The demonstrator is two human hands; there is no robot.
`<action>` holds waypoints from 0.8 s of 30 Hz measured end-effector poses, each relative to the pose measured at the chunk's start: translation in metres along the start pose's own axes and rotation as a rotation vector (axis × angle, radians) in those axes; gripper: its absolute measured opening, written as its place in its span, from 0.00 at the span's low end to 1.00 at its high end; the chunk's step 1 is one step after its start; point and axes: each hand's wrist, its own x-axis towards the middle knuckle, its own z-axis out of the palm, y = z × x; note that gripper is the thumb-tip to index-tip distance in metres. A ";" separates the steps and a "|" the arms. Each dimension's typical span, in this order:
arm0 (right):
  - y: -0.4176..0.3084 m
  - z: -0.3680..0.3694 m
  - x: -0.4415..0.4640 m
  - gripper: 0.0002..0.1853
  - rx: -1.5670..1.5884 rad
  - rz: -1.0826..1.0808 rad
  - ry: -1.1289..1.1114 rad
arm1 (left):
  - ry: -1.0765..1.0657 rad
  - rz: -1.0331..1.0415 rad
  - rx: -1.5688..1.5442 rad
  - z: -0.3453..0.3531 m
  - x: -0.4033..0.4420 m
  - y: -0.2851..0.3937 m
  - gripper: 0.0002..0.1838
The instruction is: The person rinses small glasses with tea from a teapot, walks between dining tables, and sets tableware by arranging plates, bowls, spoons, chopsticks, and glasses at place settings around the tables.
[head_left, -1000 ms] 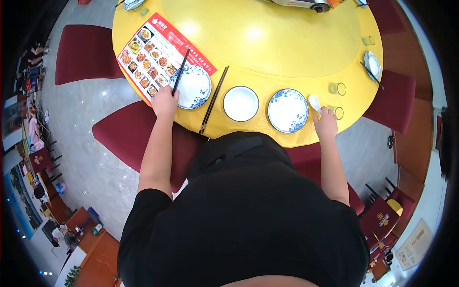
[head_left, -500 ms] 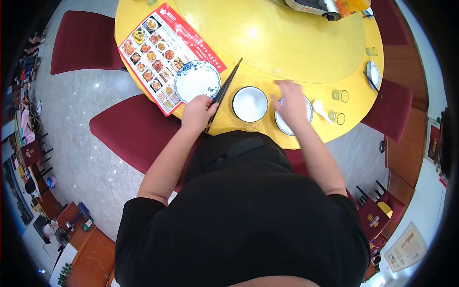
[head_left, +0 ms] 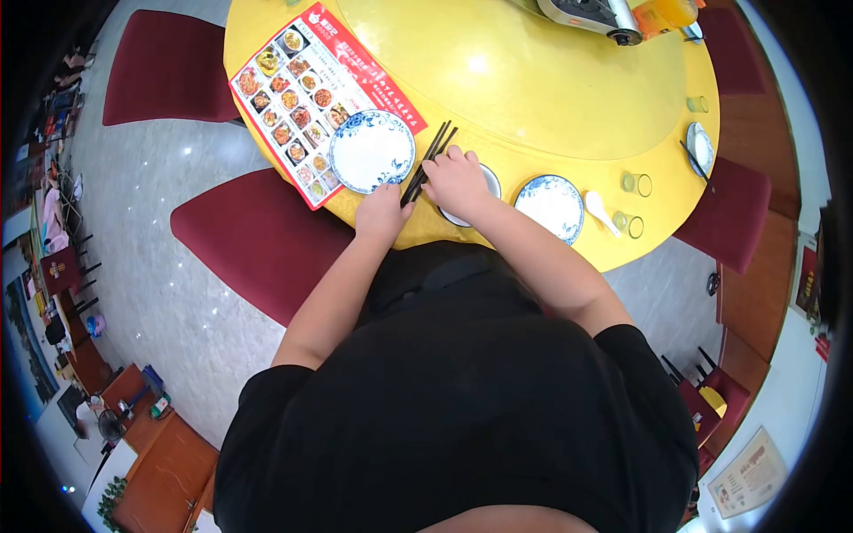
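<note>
Dark chopsticks (head_left: 438,142) slant over the yellow tablecloth, with their upper ends spread slightly apart. My left hand (head_left: 382,213) is closed around their lower end, near the table's edge. Fingers of my right hand (head_left: 458,185) are closed on the same chopsticks higher up. Beneath my right hand and wrist, a white bowl (head_left: 491,181) is largely hidden. Left of the chopsticks lies a blue-patterned plate (head_left: 369,153), overlapping a picture menu (head_left: 291,105). A second blue-patterned plate (head_left: 551,210) sits to the right of my right forearm.
A white spoon (head_left: 601,213) and two glasses (head_left: 636,184) stand on the right. Farther right is another plate (head_left: 700,147) with chopsticks. A portable stove (head_left: 591,16) and an orange drink container (head_left: 666,16) are at the back. Red chairs (head_left: 258,240) flank the table.
My right hand has moved left from the right-hand plate to the chopsticks, crossing over the bowl, and closed on them. The chopsticks' upper ends are now more spread. My left hand stays at their lower end.
</note>
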 end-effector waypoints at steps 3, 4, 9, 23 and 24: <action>-0.003 0.000 0.005 0.15 -0.045 -0.017 -0.057 | 0.099 -0.079 -0.159 -0.001 0.001 -0.014 0.19; -0.004 -0.003 0.006 0.15 -0.056 -0.018 -0.088 | 0.154 -0.119 -0.242 -0.001 0.001 -0.021 0.20; -0.012 -0.008 0.010 0.15 -0.095 -0.071 -0.171 | 0.257 -0.618 -0.600 -0.013 0.016 -0.063 0.22; -0.042 0.006 -0.001 0.14 -0.244 -0.116 -0.335 | 0.238 -0.629 -0.989 -0.005 0.037 -0.077 0.12; -0.042 0.005 -0.002 0.15 -0.238 -0.120 -0.343 | 0.254 -0.626 -1.023 -0.011 0.037 -0.075 0.12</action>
